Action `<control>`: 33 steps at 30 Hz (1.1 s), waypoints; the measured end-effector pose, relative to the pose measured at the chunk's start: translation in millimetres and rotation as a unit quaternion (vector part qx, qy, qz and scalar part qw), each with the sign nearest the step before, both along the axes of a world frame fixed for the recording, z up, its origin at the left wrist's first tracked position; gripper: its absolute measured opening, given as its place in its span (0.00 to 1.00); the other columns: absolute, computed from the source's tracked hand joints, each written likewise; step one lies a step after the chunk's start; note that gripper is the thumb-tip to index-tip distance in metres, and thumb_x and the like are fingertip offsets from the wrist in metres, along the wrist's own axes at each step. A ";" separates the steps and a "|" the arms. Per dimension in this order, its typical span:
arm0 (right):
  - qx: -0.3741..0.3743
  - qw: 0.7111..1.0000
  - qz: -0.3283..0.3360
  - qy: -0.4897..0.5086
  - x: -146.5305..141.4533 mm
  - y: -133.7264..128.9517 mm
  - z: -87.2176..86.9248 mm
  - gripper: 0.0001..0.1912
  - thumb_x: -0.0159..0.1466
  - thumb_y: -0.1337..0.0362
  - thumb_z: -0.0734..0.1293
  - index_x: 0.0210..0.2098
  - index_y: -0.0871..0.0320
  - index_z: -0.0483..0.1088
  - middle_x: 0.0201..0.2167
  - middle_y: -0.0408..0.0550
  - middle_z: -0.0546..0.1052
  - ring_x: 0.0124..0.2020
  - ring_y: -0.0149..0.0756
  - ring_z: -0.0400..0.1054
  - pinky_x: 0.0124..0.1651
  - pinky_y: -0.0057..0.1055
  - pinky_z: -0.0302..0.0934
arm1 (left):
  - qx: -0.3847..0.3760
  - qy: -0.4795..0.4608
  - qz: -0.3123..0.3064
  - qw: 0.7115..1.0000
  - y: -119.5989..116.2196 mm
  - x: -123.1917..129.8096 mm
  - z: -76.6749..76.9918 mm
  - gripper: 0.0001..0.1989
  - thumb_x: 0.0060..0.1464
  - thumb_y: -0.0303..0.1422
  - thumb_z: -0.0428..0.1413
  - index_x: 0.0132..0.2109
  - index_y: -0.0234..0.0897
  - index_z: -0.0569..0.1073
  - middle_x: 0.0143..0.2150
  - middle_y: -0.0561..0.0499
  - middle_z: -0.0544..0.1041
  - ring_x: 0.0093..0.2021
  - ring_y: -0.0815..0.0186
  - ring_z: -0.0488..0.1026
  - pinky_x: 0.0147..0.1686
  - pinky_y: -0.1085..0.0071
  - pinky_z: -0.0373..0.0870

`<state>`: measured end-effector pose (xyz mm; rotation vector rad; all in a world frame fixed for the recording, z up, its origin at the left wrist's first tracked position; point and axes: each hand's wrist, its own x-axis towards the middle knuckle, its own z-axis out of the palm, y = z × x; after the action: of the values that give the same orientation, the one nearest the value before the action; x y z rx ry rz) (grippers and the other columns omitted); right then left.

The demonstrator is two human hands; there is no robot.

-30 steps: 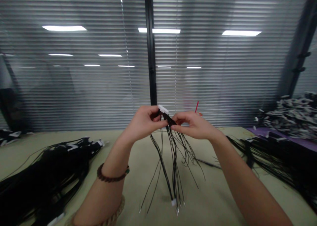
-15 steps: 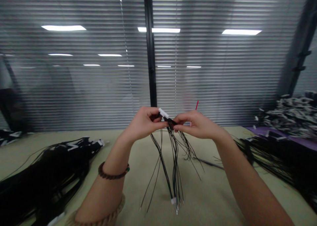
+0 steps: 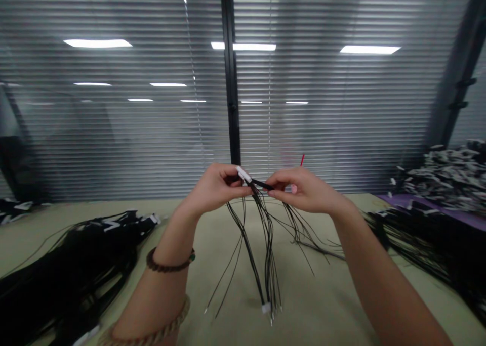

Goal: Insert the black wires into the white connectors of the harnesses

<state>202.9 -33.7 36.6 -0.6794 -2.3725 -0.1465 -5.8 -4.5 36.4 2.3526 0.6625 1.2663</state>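
Note:
My left hand [image 3: 214, 186] pinches a small white plastic connector [image 3: 243, 174] between thumb and fingers. A bundle of thin black wires [image 3: 261, 234] hangs from that connector toward the table. My right hand [image 3: 304, 189] grips a short black stretch of wire [image 3: 261, 184] close to the connector, with the fingertips of both hands a little apart. Low in the bundle, a second small white connector [image 3: 266, 308] rests at the table surface, with bare wire tips beside it.
Large heaps of black wire harnesses lie on the pale green table [image 3: 311, 295] at left [image 3: 68, 275] and right [image 3: 421, 245]. A pile of white-ended bundles sits on a purple mat [image 3: 402, 200] at the back right. A thin red stick [image 3: 302, 160] stands behind my right hand.
My hands have drawn slightly apart. The white connector has tilted and shifted left, and a black wire section now stretches straight between my fingers. The lower wires have spread a little.

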 end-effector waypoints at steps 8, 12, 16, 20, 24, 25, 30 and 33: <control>0.041 0.998 0.000 0.052 -4.7 8.7 -2.6 0.06 0.56 0.68 0.65 0.34 0.59 0.71 0.30 0.44 0.73 0.32 0.31 0.65 0.35 0.26 0.56 | -0.007 -0.019 -0.030 0.999 -4.8 6.2 0.2 0.06 0.39 0.28 0.61 0.25 0.31 0.71 0.19 0.57 0.61 0.20 0.75 0.55 0.19 0.77 0.52; 0.041 0.997 -0.026 0.054 -9.2 16.9 -6.7 0.04 0.55 0.66 0.65 0.30 0.59 0.71 0.24 0.43 0.72 0.26 0.29 0.64 0.29 0.25 0.54 | 0.023 0.018 -0.015 0.999 -3.5 9.6 -0.6 0.08 0.43 0.31 0.59 0.24 0.32 0.68 0.20 0.57 0.60 0.21 0.74 0.56 0.20 0.77 0.53; -0.005 0.992 -0.048 0.117 -15.4 19.8 -11.4 0.04 0.53 0.70 0.64 0.30 0.60 0.65 0.21 0.41 0.70 0.23 0.27 0.64 0.26 0.23 0.56 | 0.043 0.033 -0.005 0.998 -5.3 10.3 0.0 0.07 0.48 0.32 0.55 0.28 0.32 0.68 0.22 0.56 0.61 0.24 0.72 0.59 0.22 0.76 0.57; -0.078 0.983 -0.016 0.166 -19.4 20.5 -13.9 0.04 0.53 0.70 0.63 0.30 0.61 0.63 0.23 0.43 0.71 0.24 0.28 0.67 0.28 0.25 0.60 | 0.060 0.051 0.004 0.997 -9.6 11.9 1.2 0.05 0.50 0.31 0.52 0.31 0.32 0.68 0.25 0.54 0.63 0.25 0.71 0.61 0.24 0.76 0.58; -0.130 0.967 0.037 0.216 -17.9 22.7 -14.2 0.02 0.53 0.69 0.64 0.27 0.61 0.64 0.24 0.44 0.71 0.29 0.31 0.69 0.34 0.29 0.63 | 0.077 0.051 0.032 0.995 -11.7 17.3 0.2 0.06 0.49 0.31 0.52 0.27 0.34 0.64 0.22 0.56 0.59 0.23 0.72 0.57 0.21 0.77 0.54; -0.150 0.961 0.057 0.226 -17.2 23.0 -14.3 0.02 0.52 0.69 0.64 0.27 0.61 0.64 0.25 0.44 0.71 0.29 0.31 0.69 0.35 0.30 0.64 | 0.079 0.044 0.037 0.995 -11.7 18.7 -0.3 0.07 0.48 0.30 0.52 0.26 0.34 0.63 0.21 0.57 0.57 0.22 0.73 0.57 0.20 0.77 0.54; -0.256 0.926 0.151 0.234 -16.0 21.2 -14.3 0.08 0.51 0.71 0.65 0.32 0.62 0.64 0.29 0.46 0.71 0.33 0.30 0.68 0.38 0.30 0.62 | 0.064 -0.002 0.046 0.997 -11.1 21.6 -0.9 0.07 0.47 0.30 0.53 0.26 0.34 0.62 0.22 0.57 0.58 0.23 0.73 0.57 0.21 0.78 0.55; -0.258 0.924 0.157 0.235 -18.4 22.6 -14.0 0.10 0.52 0.68 0.66 0.34 0.61 0.63 0.30 0.45 0.69 0.33 0.29 0.66 0.38 0.29 0.61 | 0.067 -0.022 0.071 0.995 -10.2 21.9 -0.1 0.06 0.46 0.30 0.53 0.27 0.34 0.63 0.21 0.57 0.60 0.22 0.74 0.58 0.20 0.78 0.56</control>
<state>184.5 -11.2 22.6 -0.4807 -2.0083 0.7265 16.1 -14.7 36.3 2.4134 0.7646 1.4617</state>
